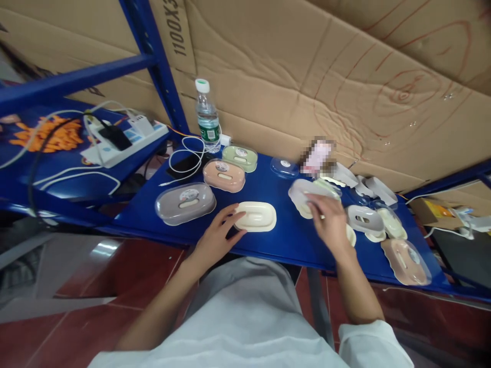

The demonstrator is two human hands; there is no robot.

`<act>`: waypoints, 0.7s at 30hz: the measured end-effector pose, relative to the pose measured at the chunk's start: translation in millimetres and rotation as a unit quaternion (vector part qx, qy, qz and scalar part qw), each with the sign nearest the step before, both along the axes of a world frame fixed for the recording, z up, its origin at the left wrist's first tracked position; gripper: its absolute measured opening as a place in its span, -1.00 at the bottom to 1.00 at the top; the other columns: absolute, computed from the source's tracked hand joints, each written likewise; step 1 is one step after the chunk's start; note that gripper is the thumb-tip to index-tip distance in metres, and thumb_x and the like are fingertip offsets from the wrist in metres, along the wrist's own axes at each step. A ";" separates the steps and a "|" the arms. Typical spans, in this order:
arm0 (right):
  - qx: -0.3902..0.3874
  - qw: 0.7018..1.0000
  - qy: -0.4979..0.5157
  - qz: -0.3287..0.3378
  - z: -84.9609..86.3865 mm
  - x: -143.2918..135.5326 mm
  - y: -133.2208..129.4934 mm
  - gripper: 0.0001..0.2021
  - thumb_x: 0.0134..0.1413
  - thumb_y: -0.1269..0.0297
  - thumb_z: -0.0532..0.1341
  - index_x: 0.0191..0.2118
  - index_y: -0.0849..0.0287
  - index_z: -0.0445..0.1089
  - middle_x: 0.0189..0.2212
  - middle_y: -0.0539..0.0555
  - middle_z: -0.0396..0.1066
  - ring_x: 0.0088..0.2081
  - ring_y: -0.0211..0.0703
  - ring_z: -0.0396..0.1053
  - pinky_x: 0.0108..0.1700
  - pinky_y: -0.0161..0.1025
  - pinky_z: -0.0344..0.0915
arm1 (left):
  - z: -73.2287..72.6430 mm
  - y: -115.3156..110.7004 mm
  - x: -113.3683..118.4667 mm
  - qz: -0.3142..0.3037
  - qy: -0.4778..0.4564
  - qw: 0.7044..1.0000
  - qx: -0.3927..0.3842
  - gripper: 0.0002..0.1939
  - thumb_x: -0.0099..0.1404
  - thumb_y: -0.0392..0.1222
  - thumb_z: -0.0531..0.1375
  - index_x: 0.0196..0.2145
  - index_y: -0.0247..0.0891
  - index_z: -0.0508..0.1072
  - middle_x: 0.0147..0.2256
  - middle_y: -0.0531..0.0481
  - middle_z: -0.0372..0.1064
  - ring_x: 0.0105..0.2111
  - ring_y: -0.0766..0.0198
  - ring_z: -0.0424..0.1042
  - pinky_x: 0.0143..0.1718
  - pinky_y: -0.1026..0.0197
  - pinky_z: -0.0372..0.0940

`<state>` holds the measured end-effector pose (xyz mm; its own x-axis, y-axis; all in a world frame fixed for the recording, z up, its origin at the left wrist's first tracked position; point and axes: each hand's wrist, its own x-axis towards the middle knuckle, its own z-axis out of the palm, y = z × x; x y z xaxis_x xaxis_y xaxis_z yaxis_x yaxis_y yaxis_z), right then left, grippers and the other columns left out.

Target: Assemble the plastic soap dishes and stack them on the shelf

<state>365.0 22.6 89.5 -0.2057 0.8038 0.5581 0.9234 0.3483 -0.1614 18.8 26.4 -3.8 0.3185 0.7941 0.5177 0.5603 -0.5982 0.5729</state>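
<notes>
A cream oval dish (pixel 256 216) lies on the blue table (pixel 268 248) in front of me. My left hand (pixel 220 232) touches its left end, with thumb and fingers apart around the edge. To the right, my right hand (pixel 328 220) is over a pale greyish dish (pixel 299 193), its fingers drawn together; what they grip, if anything, is hidden. Left of the cream dish sit a grey dish with a clear lid (pixel 186 203), a pink one (pixel 224 175) and a green one (pixel 240 158).
A water bottle (pixel 208 120) stands at the back by a coiled white cable (pixel 184 148). A clear lid (pixel 284 167) lies mid-back. More dishes, including a brown one (pixel 405 261), crowd the right. A power strip (pixel 125 145) and orange pieces (pixel 51 135) are on the left shelf.
</notes>
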 end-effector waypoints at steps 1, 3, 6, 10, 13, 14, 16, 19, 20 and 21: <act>0.000 0.999 0.010 0.053 -2.9 -17.3 -4.0 -0.69 0.52 0.25 0.16 0.22 0.07 0.53 0.06 0.17 0.65 0.08 0.10 0.59 0.19 0.06 0.43 | 1.0 -0.2 -0.3 0.002 0.003 1.000 -0.010 -0.53 0.52 -0.10 0.28 0.33 -0.03 0.39 0.35 -0.22 0.30 0.25 0.00 0.49 0.28 -0.13 0.48; -0.013 0.989 0.009 0.148 -12.5 -47.5 -7.2 -0.67 0.52 0.31 0.15 0.26 0.05 0.51 0.07 0.14 0.65 0.09 0.03 0.59 0.16 0.01 0.45 | 2.5 0.1 -1.0 0.007 0.004 1.000 -0.020 -0.47 0.51 -0.11 0.29 0.37 -0.02 0.34 0.41 -0.24 0.21 0.27 -0.01 0.48 0.29 -0.14 0.47; -0.060 0.966 -0.025 0.249 -28.5 -74.5 -2.3 -0.60 0.54 0.39 0.08 0.32 0.03 0.46 0.11 0.12 0.64 0.12 -0.05 0.58 0.22 0.00 0.42 | 2.2 1.6 -2.7 -0.003 0.007 1.000 -0.006 -0.47 0.50 -0.19 0.28 0.37 0.00 0.36 0.47 -0.25 0.11 0.34 -0.07 0.40 0.29 -0.19 0.47; -0.101 0.949 -0.060 0.293 -38.2 -83.9 9.5 -0.56 0.54 0.44 0.05 0.36 0.05 0.43 0.15 0.12 0.61 0.18 -0.08 0.54 0.24 -0.04 0.41 | 0.6 3.1 -6.1 -0.031 0.026 0.999 0.016 -0.47 0.51 -0.29 0.24 0.36 0.04 0.39 0.48 -0.20 0.14 0.46 -0.13 0.24 0.38 -0.31 0.34; -0.097 0.945 -0.089 0.300 -39.9 -87.0 15.8 -0.62 0.53 0.42 0.12 0.30 0.07 0.49 0.14 0.14 0.62 0.14 -0.05 0.55 0.12 -0.09 0.45 | 1.2 2.8 -7.4 -0.042 0.020 0.999 -0.002 -0.42 0.51 -0.22 0.26 0.41 0.03 0.32 0.53 -0.21 0.03 0.49 -0.15 0.18 0.40 -0.28 0.32; -0.096 0.944 -0.099 0.300 -40.8 -88.7 17.1 -0.63 0.52 0.42 0.13 0.28 0.08 0.50 0.13 0.15 0.62 0.12 -0.05 0.55 0.10 -0.10 0.45 | 1.6 2.5 -7.5 -0.039 0.016 0.999 -0.010 -0.41 0.52 -0.19 0.27 0.42 0.03 0.30 0.54 -0.21 0.00 0.49 -0.15 0.18 0.40 -0.26 0.34; -0.095 0.944 -0.116 0.294 -43.6 -92.8 17.7 -0.63 0.53 0.41 0.13 0.28 0.09 0.50 0.15 0.15 0.61 0.11 -0.04 0.55 0.08 -0.10 0.45 | 2.1 1.9 -7.3 -0.026 0.008 0.999 -0.021 -0.43 0.53 -0.16 0.26 0.42 0.02 0.29 0.55 -0.21 -0.02 0.48 -0.14 0.21 0.38 -0.23 0.37; -0.092 0.943 -0.151 0.283 -50.2 -98.8 12.5 -0.59 0.54 0.36 0.13 0.38 0.12 0.41 0.23 0.18 0.55 0.15 0.01 0.51 0.12 -0.05 0.45 | 2.2 1.4 -6.2 -0.018 0.012 1.000 -0.021 -0.52 0.55 -0.16 0.23 0.36 0.01 0.37 0.52 -0.17 0.06 0.46 -0.11 0.25 0.39 -0.22 0.37; -0.090 0.942 -0.165 0.279 -52.5 -100.1 9.1 -0.56 0.54 0.35 0.13 0.42 0.14 0.36 0.26 0.20 0.53 0.18 0.04 0.49 0.14 -0.03 0.45 | 2.1 1.4 -5.7 -0.018 0.016 1.000 -0.017 -0.55 0.56 -0.17 0.22 0.34 0.00 0.40 0.51 -0.16 0.10 0.46 -0.11 0.25 0.39 -0.22 0.37; -0.088 0.941 -0.178 0.274 -54.5 -100.9 5.5 -0.54 0.54 0.36 0.12 0.45 0.16 0.32 0.27 0.21 0.51 0.20 0.05 0.48 0.16 -0.01 0.44 | 1.8 1.5 -5.2 -0.019 0.019 1.000 -0.013 -0.58 0.56 -0.18 0.21 0.32 -0.01 0.42 0.49 -0.16 0.13 0.45 -0.10 0.26 0.40 -0.22 0.36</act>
<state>264.1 28.1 35.0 -0.7654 0.5958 0.2433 0.6190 0.7849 0.0252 13.6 27.9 -2.0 0.3676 0.7939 0.4844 0.5599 -0.6048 0.5663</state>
